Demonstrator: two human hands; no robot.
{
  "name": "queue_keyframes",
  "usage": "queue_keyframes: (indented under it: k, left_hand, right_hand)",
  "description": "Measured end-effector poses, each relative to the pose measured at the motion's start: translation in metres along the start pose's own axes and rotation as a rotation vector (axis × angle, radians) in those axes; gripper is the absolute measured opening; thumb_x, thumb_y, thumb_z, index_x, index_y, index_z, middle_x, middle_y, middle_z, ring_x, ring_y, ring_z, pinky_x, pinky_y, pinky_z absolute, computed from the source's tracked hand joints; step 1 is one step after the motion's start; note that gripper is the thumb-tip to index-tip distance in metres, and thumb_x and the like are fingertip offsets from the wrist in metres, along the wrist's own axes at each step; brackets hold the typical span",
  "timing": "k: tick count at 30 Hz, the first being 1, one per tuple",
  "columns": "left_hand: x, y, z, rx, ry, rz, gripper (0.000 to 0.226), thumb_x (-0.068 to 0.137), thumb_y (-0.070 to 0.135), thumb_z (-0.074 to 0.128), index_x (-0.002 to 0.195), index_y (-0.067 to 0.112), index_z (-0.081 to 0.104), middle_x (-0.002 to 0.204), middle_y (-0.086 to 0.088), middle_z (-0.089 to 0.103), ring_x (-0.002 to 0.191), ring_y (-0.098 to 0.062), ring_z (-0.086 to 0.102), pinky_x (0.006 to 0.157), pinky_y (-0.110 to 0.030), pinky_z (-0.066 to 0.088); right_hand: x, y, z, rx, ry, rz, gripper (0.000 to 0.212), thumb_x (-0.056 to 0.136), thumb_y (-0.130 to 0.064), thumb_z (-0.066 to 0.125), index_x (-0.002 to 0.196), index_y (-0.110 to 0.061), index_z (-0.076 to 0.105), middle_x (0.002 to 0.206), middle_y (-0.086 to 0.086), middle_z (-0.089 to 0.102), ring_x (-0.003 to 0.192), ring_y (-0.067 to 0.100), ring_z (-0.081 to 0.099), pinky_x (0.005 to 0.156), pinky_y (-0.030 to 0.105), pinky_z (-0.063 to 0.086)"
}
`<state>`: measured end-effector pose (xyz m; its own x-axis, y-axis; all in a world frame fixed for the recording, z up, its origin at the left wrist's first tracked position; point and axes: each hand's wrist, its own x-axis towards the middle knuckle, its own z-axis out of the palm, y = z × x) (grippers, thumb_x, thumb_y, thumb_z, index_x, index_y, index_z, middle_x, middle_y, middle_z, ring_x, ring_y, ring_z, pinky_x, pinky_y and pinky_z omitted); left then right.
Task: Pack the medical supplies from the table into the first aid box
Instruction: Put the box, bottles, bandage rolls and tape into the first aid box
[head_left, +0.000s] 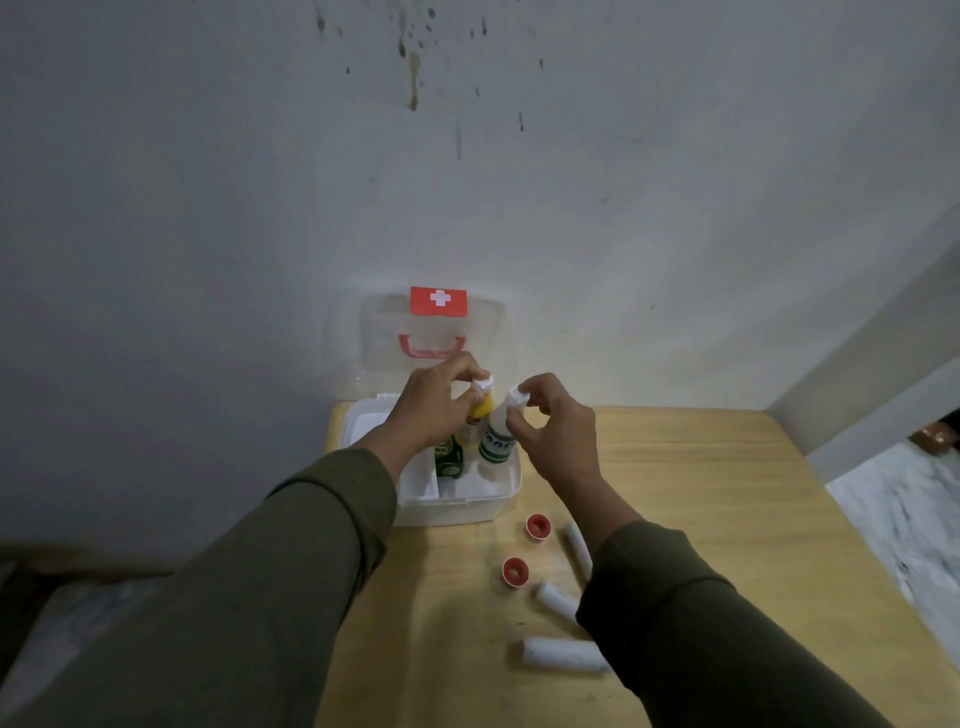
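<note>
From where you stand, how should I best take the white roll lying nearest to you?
Grip the white roll at its middle, fingers pinching across the width, coming from above. It lies flat on the table, so its long sides are free.

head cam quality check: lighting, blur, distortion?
Head view: dim, flat lighting with no hard glare; wide-angle bending at the edges; floor at right smeared; bottle labels under the left hand and right hand too soft to read.

surface (701, 493): light wood | first aid box (457, 506): far left corner, lid up | two red tape rolls (537, 525): just near of box | three white bandage rolls (563, 656): nearer still, right of the tape
</note>
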<state>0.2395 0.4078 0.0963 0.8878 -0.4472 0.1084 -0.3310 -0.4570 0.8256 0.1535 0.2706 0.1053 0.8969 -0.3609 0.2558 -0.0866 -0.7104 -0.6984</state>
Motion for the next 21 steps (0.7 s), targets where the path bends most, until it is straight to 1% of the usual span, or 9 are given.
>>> queue_keyframes:
  k: [3, 6, 9, 12, 15, 17, 19, 21]
  left_hand:
    - [0.005, -0.006, 0.007, -0.028, -0.013, -0.029, 0.014, 0.087, 0.017, 0.063, 0.101, 0.02, 0.063, 0.117, 0.003, 0.064, 0.108, -0.015, 0.055, 0.087, -0.026, 0.042]
    - [0.009, -0.007, 0.011, -0.051, -0.019, -0.042, 0.014, 0.088, 0.015, 0.062, 0.101, 0.02, 0.062, 0.12, 0.002, 0.064, 0.105, -0.012, 0.053, 0.087, -0.026, 0.043]
    - [0.013, -0.008, 0.013, -0.104, -0.029, -0.044, 0.015, 0.088, 0.011, 0.062, 0.099, 0.02, 0.059, 0.122, -0.001, 0.063, 0.113, -0.018, 0.058, 0.085, -0.025, 0.045]
    - [0.016, -0.009, 0.013, -0.139, -0.031, -0.038, 0.016, 0.088, 0.008, 0.061, 0.1, 0.019, 0.058, 0.124, -0.003, 0.062, 0.117, -0.018, 0.057, 0.086, -0.024, 0.044]
    - [0.017, -0.015, 0.013, -0.121, -0.06, -0.038, 0.015, 0.088, 0.008, 0.061, 0.099, 0.018, 0.058, 0.122, -0.003, 0.063, 0.114, -0.017, 0.058, 0.083, -0.022, 0.043]
    - [0.017, -0.022, 0.014, -0.097, -0.083, -0.037, 0.014, 0.088, 0.009, 0.061, 0.097, 0.02, 0.058, 0.119, -0.003, 0.064, 0.111, -0.018, 0.06, 0.081, -0.023, 0.045]
    - [0.016, -0.028, 0.016, -0.078, -0.096, -0.037, 0.015, 0.088, 0.01, 0.061, 0.097, 0.021, 0.059, 0.115, -0.004, 0.066, 0.107, -0.02, 0.062, 0.082, -0.026, 0.049]
    - [0.015, -0.033, 0.017, -0.062, -0.11, -0.045, 0.016, 0.087, 0.01, 0.062, 0.098, 0.021, 0.059, 0.113, -0.005, 0.067, 0.105, -0.021, 0.062, 0.084, -0.027, 0.05]
  right_hand:
    - [0.001, 0.004, 0.006, -0.023, -0.027, -0.013, 0.023, 0.08, -0.016, 0.07, 0.098, -0.012, 0.058, 0.099, 0.005, 0.068, 0.091, 0.017, 0.063, 0.072, 0.022, 0.047]
    - [0.0, 0.007, 0.009, -0.038, -0.039, -0.018, 0.022, 0.08, -0.017, 0.07, 0.098, -0.012, 0.058, 0.098, 0.005, 0.068, 0.089, 0.017, 0.062, 0.072, 0.022, 0.047]
    - [0.001, 0.011, 0.01, -0.06, -0.051, -0.015, 0.022, 0.08, -0.018, 0.07, 0.097, -0.013, 0.057, 0.098, 0.006, 0.068, 0.088, 0.018, 0.063, 0.072, 0.024, 0.049]
    - [0.004, 0.011, 0.011, -0.076, -0.061, -0.011, 0.022, 0.08, -0.019, 0.069, 0.098, -0.013, 0.057, 0.098, 0.006, 0.068, 0.088, 0.018, 0.062, 0.073, 0.028, 0.052]
    - [0.006, 0.011, 0.013, -0.089, -0.071, -0.018, 0.022, 0.08, -0.019, 0.069, 0.098, -0.013, 0.057, 0.097, 0.006, 0.068, 0.088, 0.017, 0.062, 0.072, 0.026, 0.051]
    - [0.006, 0.013, 0.016, -0.11, -0.088, -0.026, 0.022, 0.08, -0.019, 0.069, 0.098, -0.013, 0.057, 0.096, 0.006, 0.068, 0.087, 0.019, 0.063, 0.07, 0.025, 0.049]
    - [0.006, 0.016, 0.018, -0.119, -0.109, -0.026, 0.023, 0.08, -0.019, 0.069, 0.098, -0.012, 0.057, 0.096, 0.007, 0.068, 0.087, 0.021, 0.063, 0.069, 0.024, 0.048]
    - [0.006, 0.018, 0.021, -0.141, -0.125, -0.035, 0.024, 0.079, -0.019, 0.069, 0.098, -0.012, 0.057, 0.097, 0.007, 0.068, 0.088, 0.022, 0.064, 0.07, 0.026, 0.049]
